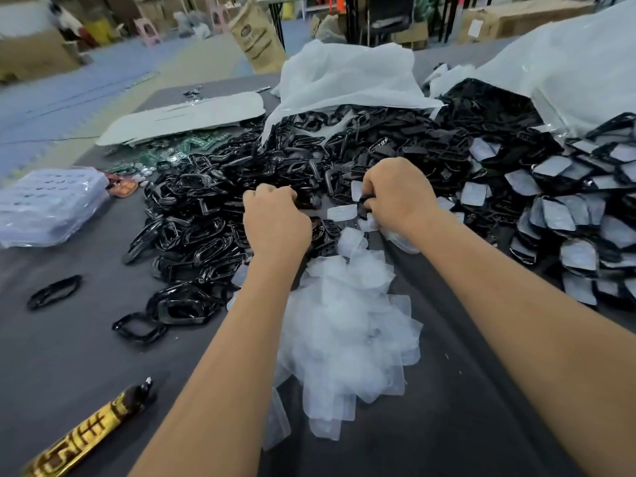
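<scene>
A big heap of black plastic frames (213, 215) and shells covers the middle of the dark table (69, 356). My left hand (275, 222) is curled, knuckles up, at the heap's near edge, its fingertips closed on a black plastic part (308, 201). My right hand (399, 197) is beside it, fingers curled round a small black piece (363, 206) together with a clear film pouch (370, 223). A pile of loose clear pouches (347, 318) lies between my forearms. Bagged black parts (578, 228) are stacked on the right.
White plastic bags (347, 77) spill black parts at the back. Green circuit boards (179, 146) and a flat white sheet (186, 118) lie at back left. A clear tray stack (51, 204) sits at the left, and a yellow-black tube (86, 432) lies at the front left.
</scene>
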Available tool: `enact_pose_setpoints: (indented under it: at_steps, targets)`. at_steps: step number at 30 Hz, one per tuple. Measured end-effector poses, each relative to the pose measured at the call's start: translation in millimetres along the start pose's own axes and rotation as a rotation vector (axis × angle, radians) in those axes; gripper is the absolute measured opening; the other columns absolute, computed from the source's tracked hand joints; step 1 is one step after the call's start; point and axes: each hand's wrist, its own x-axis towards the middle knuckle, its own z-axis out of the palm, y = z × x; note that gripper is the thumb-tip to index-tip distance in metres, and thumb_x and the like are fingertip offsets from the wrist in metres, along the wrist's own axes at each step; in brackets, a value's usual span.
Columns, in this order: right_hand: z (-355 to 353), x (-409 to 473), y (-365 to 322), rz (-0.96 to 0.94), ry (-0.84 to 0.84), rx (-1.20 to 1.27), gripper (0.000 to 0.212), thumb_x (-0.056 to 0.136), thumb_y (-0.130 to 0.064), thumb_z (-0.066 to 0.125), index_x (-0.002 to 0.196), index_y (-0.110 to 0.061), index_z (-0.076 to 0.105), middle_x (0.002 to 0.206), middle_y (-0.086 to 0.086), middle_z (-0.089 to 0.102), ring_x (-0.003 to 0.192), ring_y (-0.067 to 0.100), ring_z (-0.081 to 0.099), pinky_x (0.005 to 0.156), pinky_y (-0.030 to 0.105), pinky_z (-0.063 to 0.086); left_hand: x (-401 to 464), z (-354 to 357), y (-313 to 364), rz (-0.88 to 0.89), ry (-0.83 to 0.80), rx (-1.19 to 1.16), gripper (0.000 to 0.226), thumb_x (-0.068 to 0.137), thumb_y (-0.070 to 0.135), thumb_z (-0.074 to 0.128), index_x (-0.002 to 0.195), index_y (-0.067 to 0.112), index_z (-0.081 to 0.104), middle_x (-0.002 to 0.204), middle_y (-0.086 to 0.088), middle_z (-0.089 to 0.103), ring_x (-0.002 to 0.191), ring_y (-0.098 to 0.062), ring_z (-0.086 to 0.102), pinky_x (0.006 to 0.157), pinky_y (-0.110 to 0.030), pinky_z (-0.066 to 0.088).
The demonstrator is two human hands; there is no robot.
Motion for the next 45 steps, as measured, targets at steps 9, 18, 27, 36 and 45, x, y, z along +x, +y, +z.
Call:
enact_pose_setpoints:
  at_steps: [9, 18, 27, 36, 45]
  targets:
    - [1, -9, 0, 0.075, 0.141, 0.129, 0.015, 0.097, -0.027, 0.072, 0.097, -0.012, 0.067, 0.093, 0.009, 0.069, 0.088, 0.033, 0.065, 0.069, 0.036, 0.046, 4, 9, 16, -0.015, -0.064, 0.099, 0.025, 0.095, 0.02, 0.057, 0.117, 0.023, 0.069, 0.126, -0.01, 0.057, 0.126, -0.034, 0.041, 0.096, -0.044, 0.04]
    - [0, -18, -3, 0.148, 0.322, 0.54, 0.008, 0.094, -0.019, 0.075, 0.098, -0.016, 0.08, 0.083, 0.002, 0.075, 0.082, 0.018, 0.067, 0.084, 0.035, 0.055, 14, 9, 17, 0.012, -0.098, 0.097, 0.036, 0.092, 0.052, 0.072, 0.099, 0.017, 0.067, 0.111, -0.007, 0.066, 0.117, -0.033, 0.055, 0.096, -0.045, 0.044]
    - [17, -57, -30, 0.107, 0.083, 1.471, 0.032, 0.092, 0.01, 0.068, 0.12, -0.006, 0.071, 0.078, 0.01, 0.06, 0.06, 0.018, 0.065, 0.058, 0.028, 0.055, -13, -14, 2, -0.038, 0.173, -0.39, 0.024, 0.11, 0.03, 0.045, 0.115, 0.024, 0.067, 0.085, 0.002, 0.068, 0.078, -0.021, 0.063, 0.065, -0.032, 0.039]
    - [20, -67, -31, 0.102, 0.053, 1.543, 0.033, 0.091, 0.013, 0.068, 0.121, -0.001, 0.07, 0.095, 0.023, 0.062, 0.068, 0.021, 0.068, 0.064, 0.027, 0.059, -40, -2, -8, 0.012, 0.094, -0.755, 0.009, 0.098, 0.026, 0.069, 0.092, 0.02, 0.074, 0.09, -0.003, 0.07, 0.087, -0.018, 0.064, 0.08, -0.033, 0.051]
    - [23, -65, -31, 0.055, 0.045, 1.524, 0.044, 0.09, 0.019, 0.063, 0.127, -0.004, 0.068, 0.1, 0.017, 0.052, 0.066, 0.021, 0.068, 0.064, 0.027, 0.059, -39, 3, -9, 0.12, -0.01, -0.45, 0.013, 0.086, 0.016, 0.082, 0.098, 0.018, 0.077, 0.102, -0.002, 0.068, 0.087, -0.016, 0.065, 0.085, -0.031, 0.053]
